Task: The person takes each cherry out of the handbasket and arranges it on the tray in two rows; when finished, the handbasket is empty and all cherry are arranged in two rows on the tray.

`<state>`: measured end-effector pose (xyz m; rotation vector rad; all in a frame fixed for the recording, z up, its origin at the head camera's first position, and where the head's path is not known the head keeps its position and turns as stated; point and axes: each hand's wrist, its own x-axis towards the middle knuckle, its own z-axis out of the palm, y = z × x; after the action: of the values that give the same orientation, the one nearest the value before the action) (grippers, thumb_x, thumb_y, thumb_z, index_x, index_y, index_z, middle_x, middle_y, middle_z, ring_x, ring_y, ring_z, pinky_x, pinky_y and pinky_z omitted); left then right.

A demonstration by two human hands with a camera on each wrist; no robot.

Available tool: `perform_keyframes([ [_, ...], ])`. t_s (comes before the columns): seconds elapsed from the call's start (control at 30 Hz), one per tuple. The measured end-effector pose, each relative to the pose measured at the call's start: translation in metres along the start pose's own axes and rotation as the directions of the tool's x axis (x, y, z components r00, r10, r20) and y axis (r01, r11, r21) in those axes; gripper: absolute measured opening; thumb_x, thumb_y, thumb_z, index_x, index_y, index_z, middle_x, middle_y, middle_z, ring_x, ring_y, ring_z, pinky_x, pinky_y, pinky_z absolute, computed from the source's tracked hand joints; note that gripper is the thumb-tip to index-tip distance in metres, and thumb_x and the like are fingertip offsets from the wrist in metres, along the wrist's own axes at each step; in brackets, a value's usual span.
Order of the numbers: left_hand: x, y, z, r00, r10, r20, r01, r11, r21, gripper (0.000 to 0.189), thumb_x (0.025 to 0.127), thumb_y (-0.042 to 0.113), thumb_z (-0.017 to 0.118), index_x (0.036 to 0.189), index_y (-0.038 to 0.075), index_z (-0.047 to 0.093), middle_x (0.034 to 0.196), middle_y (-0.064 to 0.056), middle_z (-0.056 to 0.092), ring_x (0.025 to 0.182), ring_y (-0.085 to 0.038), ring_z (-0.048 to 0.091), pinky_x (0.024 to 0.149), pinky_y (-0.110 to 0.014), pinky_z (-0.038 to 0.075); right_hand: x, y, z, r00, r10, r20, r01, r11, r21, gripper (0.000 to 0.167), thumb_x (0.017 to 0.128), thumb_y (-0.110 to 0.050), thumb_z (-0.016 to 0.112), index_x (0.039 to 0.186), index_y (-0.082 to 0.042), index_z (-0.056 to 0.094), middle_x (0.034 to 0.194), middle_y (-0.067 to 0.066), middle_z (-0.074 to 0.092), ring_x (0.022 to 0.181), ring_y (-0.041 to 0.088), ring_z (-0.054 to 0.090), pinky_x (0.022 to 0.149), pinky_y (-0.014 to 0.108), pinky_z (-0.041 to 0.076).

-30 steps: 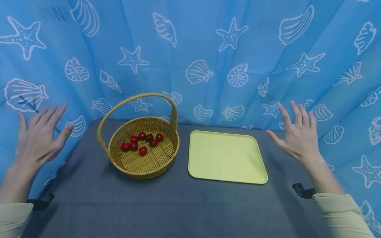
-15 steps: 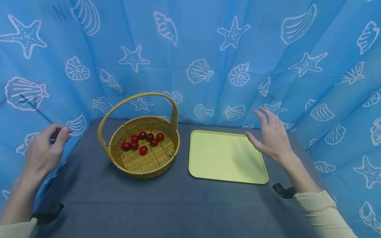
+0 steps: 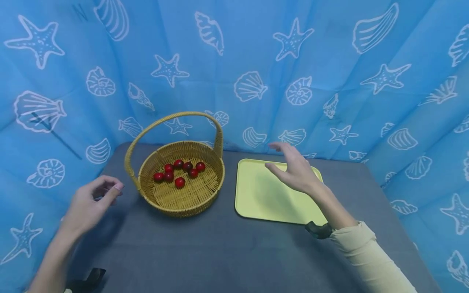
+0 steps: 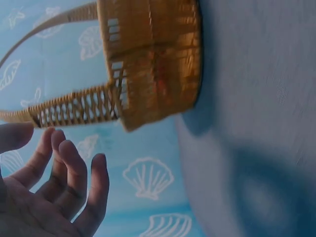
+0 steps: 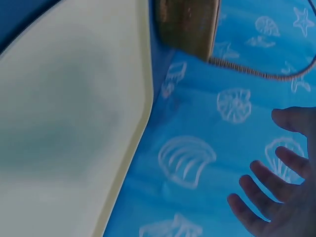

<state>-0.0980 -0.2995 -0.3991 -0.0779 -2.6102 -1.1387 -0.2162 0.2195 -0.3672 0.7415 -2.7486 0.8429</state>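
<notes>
A round wicker basket (image 3: 183,209) with a tall arched handle (image 3: 172,116) stands left of centre on the dark cloth. Several red cherries (image 3: 179,182) lie inside it, in the back half of its floor. My left hand (image 3: 89,203) hovers just left of the basket, fingers loosely bent and holding nothing; in the left wrist view its fingertips (image 4: 58,136) are close to the handle's base. Above the yellow tray (image 3: 256,203) is my right hand (image 3: 293,169), its fingers spread loosely with nothing in them. The right forearm covers part of the tray's right side.
A blue curtain (image 3: 249,49) printed with white shells and starfish hangs behind and beside the table. The dark grey tablecloth (image 3: 205,252) stretches in front of the basket and tray. Each wrist carries a black strap mount (image 3: 318,230).
Both hands have come inward from the sides and lower: the left toward the basket, the right over the tray. The left fingers have bent from widely spread. Basket, cherries and tray stay put.
</notes>
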Motion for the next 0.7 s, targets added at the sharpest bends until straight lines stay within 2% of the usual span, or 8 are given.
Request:
perform_keyframes([
  [0.13, -0.008, 0.004, 0.016, 1.000, -0.008, 0.016, 0.008, 1.000, -0.022, 0.016, 0.109, 0.017, 0.067, 0.112, 0.004, 0.074, 0.085, 0.020, 0.069, 0.070, 0.001, 0.065, 0.066, -0.017, 0.051, 0.015, -0.015, 0.014, 0.998, -0.019, 0.056, 0.013, 0.995, 0.101, 0.055, 0.105, -0.026, 0.073, 0.153, -0.006, 0.054, 0.151, 0.017, 0.063, 0.140, 0.038, 0.060, 0.112, 0.058, 0.051],
  [0.23, -0.015, 0.010, 0.026, 0.998, -0.029, 0.061, 0.032, 0.999, -0.044, 0.018, 0.109, 0.018, 0.067, 0.114, 0.003, 0.075, 0.091, 0.005, 0.076, 0.072, 0.001, 0.067, 0.069, -0.018, 0.054, 0.027, -0.026, 0.027, 0.994, -0.060, 0.087, 0.042, 0.980, 0.192, 0.043, 0.105, -0.022, 0.073, 0.143, -0.005, 0.062, 0.142, 0.017, 0.070, 0.131, 0.037, 0.068, 0.106, 0.054, 0.057],
  [0.37, -0.021, 0.020, 0.039, 0.983, -0.102, 0.153, 0.116, 0.990, -0.086, 0.029, 0.111, 0.027, 0.064, 0.123, 0.002, 0.074, 0.105, -0.016, 0.080, 0.078, -0.004, 0.074, 0.072, -0.025, 0.061, 0.044, -0.041, 0.042, 0.982, -0.119, 0.144, 0.073, 0.955, 0.289, 0.026, 0.105, -0.016, 0.071, 0.128, -0.006, 0.071, 0.125, 0.013, 0.077, 0.114, 0.031, 0.076, 0.094, 0.047, 0.063],
  [0.47, -0.024, 0.025, 0.048, 0.963, -0.182, 0.197, 0.205, 0.973, -0.103, 0.036, 0.112, 0.032, 0.064, 0.130, 0.001, 0.072, 0.113, -0.021, 0.080, 0.083, -0.013, 0.078, 0.074, -0.030, 0.063, 0.058, -0.053, 0.054, 0.967, -0.162, 0.199, 0.089, 0.938, 0.334, 0.020, 0.105, -0.014, 0.070, 0.122, -0.005, 0.073, 0.117, 0.011, 0.079, 0.108, 0.027, 0.076, 0.091, 0.042, 0.064],
  [0.6, -0.027, 0.028, 0.061, 0.946, -0.274, 0.176, 0.293, 0.951, -0.095, 0.037, 0.109, 0.032, 0.068, 0.132, 0.003, 0.071, 0.114, -0.021, 0.080, 0.083, -0.018, 0.079, 0.070, -0.028, 0.061, 0.078, -0.067, 0.072, 0.939, -0.215, 0.268, 0.108, 0.924, 0.366, 0.018, 0.105, -0.015, 0.070, 0.120, -0.006, 0.074, 0.115, 0.011, 0.079, 0.104, 0.025, 0.076, 0.094, 0.044, 0.063],
  [0.7, -0.028, 0.028, 0.068, 0.945, -0.301, 0.128, 0.312, 0.947, -0.077, 0.034, 0.107, 0.032, 0.071, 0.129, 0.005, 0.072, 0.111, -0.019, 0.081, 0.078, -0.017, 0.078, 0.066, -0.026, 0.057, 0.094, -0.073, 0.084, 0.915, -0.239, 0.324, 0.110, 0.923, 0.369, 0.018, 0.106, -0.016, 0.069, 0.120, -0.007, 0.074, 0.115, 0.013, 0.079, 0.100, 0.021, 0.076, 0.093, 0.042, 0.062],
])
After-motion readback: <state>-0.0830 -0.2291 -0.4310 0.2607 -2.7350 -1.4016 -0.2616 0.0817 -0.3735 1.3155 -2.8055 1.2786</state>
